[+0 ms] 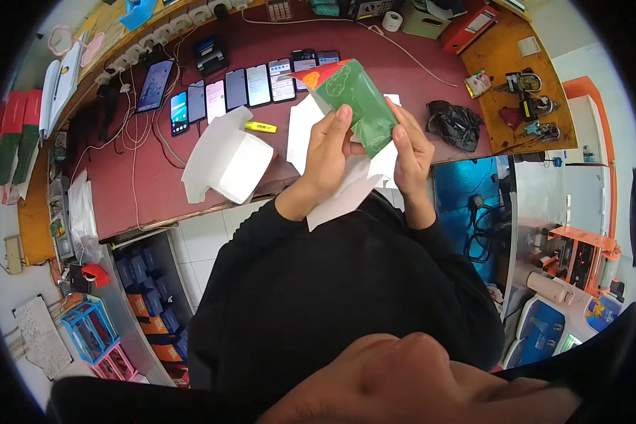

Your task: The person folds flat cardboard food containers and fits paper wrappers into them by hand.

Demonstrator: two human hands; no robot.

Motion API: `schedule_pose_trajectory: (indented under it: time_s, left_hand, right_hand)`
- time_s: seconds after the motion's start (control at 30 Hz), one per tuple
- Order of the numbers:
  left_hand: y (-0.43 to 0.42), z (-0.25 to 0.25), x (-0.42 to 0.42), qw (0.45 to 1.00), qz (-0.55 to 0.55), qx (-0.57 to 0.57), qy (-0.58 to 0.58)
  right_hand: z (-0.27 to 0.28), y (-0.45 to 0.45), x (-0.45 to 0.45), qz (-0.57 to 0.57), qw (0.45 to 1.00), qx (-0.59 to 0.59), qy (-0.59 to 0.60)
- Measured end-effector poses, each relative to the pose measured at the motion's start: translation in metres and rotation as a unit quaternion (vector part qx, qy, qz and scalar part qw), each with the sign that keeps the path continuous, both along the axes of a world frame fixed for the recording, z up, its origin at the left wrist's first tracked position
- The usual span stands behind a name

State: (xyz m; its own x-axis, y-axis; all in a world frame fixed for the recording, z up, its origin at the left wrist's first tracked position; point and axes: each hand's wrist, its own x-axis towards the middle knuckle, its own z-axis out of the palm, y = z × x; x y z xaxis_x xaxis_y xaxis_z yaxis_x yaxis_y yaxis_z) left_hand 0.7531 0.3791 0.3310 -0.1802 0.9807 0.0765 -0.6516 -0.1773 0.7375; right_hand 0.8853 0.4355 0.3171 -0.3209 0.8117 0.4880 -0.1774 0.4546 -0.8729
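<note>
- Two bare hands hold one green printed carton [360, 99] above the front of the maroon desk [410, 63], near the wearer's body.
- The left hand [324, 157] is partly closed, thumb on the printed face; its other fingers are mostly hidden behind the carton.
- The right hand [413, 159] pinches the opposite edge, thumb in front, fingers bent along the border; how they grip at the back I cannot tell.
- White flaps hang below the carton; whether the white pieces behind it belong to it is unclear.
- The carton's red corner overlaps the row of phones [258, 85] and covers part of one; most screen text is too small to read.
- An open white box [244, 166] shows its white inside, its flap spread left, just beside a yellow highlighter [261, 127].
- A crumpled black bag [454, 126] lies to the right, contents hidden.
- Under the desk, blue and orange boxes [148, 304] fill a shelf, labels illegible.
- A green box [424, 27] is cut off at the top.
</note>
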Motion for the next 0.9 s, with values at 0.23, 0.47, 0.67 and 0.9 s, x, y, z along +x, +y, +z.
schedule_pose_trajectory:
  time_s: [0.23,0.47,0.67,0.9]
  left_hand:
    - [0.023,-0.033,-0.033,0.982,-0.056,-0.084,0.16]
    - [0.034,-0.062,-0.055,0.941,-0.183,0.06,0.279]
    - [0.021,-0.051,-0.045,0.973,-0.206,-0.029,0.104]
    - [0.024,-0.068,-0.037,0.97,-0.152,-0.002,0.188]
  right_hand:
    - [-0.051,0.027,-0.009,-0.003,0.983,-0.011,-0.182]
    - [-0.055,0.031,-0.005,-0.033,0.984,-0.066,-0.159]
    - [-0.042,0.02,0.004,-0.015,0.989,-0.116,-0.087]
    - [-0.048,0.018,0.009,-0.038,0.987,-0.067,-0.138]
